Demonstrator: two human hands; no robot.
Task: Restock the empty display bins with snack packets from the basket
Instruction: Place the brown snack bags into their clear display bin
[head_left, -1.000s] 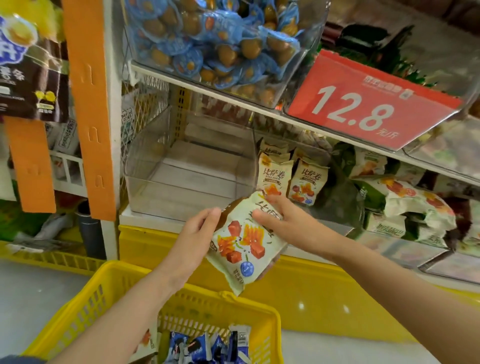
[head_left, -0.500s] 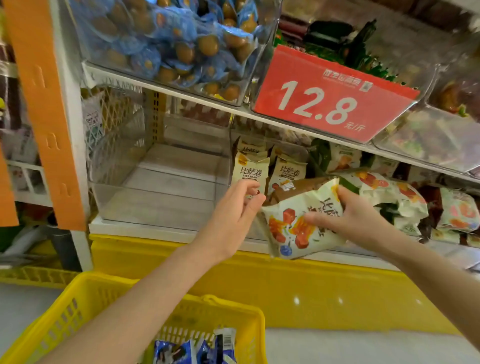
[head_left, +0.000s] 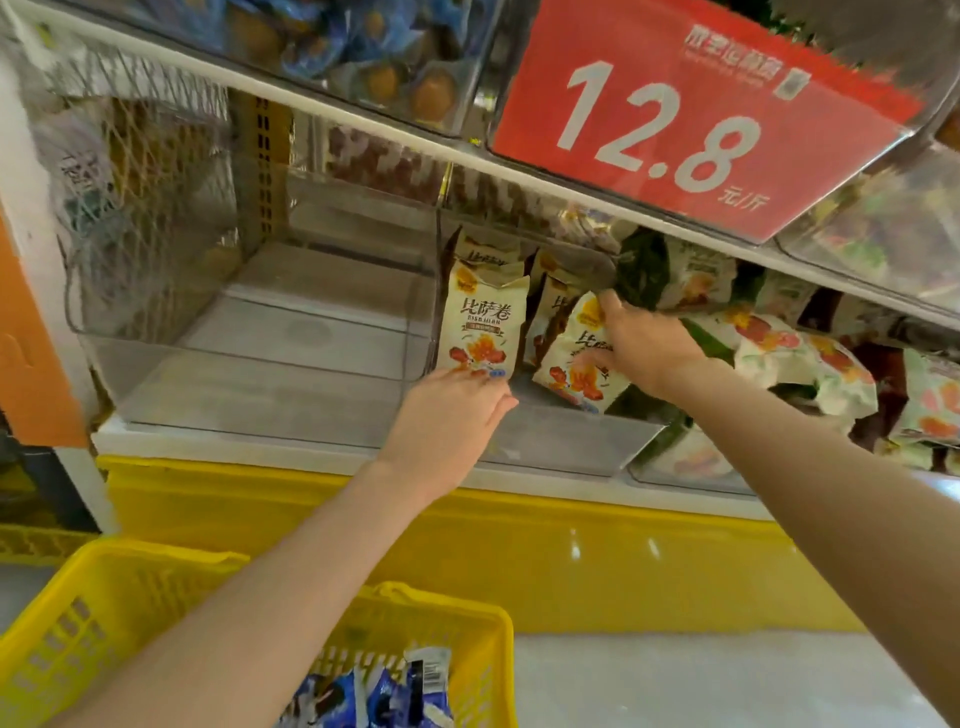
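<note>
1. Currently, the step in hand is placement: a held snack packet (head_left: 574, 358) is being set into the clear centre bin (head_left: 571, 441), right of centre in the frame.
2. The right hand (head_left: 644, 353) grips this packet by its upper right edge, fingers curled over the top and thumb below. The packet is tilted and its lower end is at or near the bin floor; contact cannot be confirmed.
3. The left hand (head_left: 447, 415) holds nothing. Its fingers are extended and close together, with the tips touching the bottom edge of an upright snack packet (head_left: 480, 322) at the left side of the same bin.
4. The empty bin (head_left: 234, 410), left of centre, contains no stock.
5. The yellow basket (head_left: 156, 561) is at the lower left. It holds blue packets (head_left: 374, 696), the only remaining stock in view.
6. A red price sign (head_left: 691, 119) hangs on the shelf above, at the upper right.
7. Judgement: the task is at an early stage, since one bin is bare and the centre bin is only partly filled.
8. The next move calls for standing the held packet upright beside its neighbour, releasing it without tipping the row, then returning a hand to the basket.
</note>
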